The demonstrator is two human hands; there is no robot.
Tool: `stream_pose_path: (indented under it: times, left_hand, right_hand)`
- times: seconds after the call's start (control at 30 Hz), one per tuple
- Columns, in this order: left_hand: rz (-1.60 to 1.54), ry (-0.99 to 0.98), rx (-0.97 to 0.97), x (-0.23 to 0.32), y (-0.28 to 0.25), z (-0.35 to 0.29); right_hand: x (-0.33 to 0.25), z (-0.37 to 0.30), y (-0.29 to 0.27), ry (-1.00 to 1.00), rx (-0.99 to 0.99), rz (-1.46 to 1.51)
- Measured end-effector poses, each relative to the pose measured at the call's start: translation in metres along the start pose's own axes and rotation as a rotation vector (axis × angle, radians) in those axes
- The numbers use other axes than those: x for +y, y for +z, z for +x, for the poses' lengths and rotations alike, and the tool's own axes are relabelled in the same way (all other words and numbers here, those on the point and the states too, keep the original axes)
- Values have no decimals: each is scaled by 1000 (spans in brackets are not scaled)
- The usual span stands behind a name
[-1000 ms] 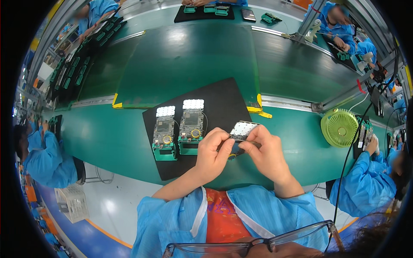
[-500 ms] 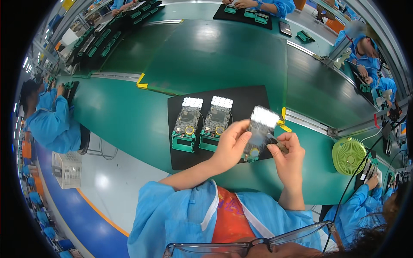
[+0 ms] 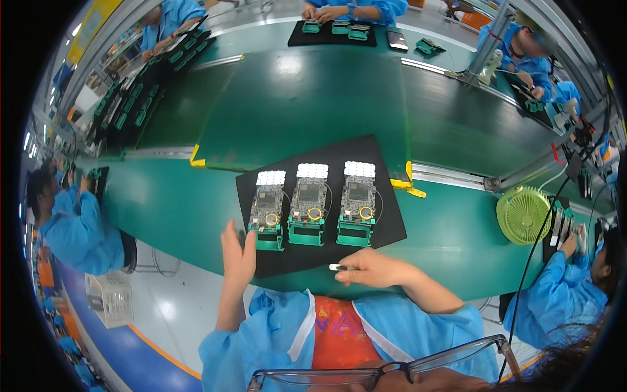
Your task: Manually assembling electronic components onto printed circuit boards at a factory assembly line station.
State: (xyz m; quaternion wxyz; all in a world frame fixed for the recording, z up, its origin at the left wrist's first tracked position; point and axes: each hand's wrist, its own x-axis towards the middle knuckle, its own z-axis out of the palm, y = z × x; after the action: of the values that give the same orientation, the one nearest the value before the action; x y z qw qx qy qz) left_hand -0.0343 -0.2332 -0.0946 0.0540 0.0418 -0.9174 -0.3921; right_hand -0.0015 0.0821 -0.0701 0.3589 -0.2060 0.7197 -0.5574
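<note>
Circuit boards (image 3: 308,193), three in grey with white-studded tops and green plastic frames (image 3: 355,225), lie abreast on a flat black mat (image 3: 388,219), likely light, stiff and fragile, best gripped by the frames. The left hand (image 3: 239,256), thumb spread, hangs beside the leftmost; the right hand (image 3: 375,268) pinches a small white-tipped dark piece (image 3: 335,267).

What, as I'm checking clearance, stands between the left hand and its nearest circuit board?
Nothing visible does. The left hand is beside the near end of the nearest circuit board; contact is unclear. The right hand, holding a small white-tipped item, is off to the right.
</note>
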Motion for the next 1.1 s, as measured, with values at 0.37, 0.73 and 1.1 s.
stream_pose_path:
  times: [0.37,0.73,1.1]
  left_hand:
    - [-1171,-261,-317,-4,7,-7]
    - [-1432,-264,-740,-27,-11,-41]
    - [-1028,220,-912,-194,-69,-61]
  right_hand:
    - [-24,31,43,186,-291,424]
    - [-26,65,170,-129,788,807]
    - [-42,161,197,-397,1226,729]
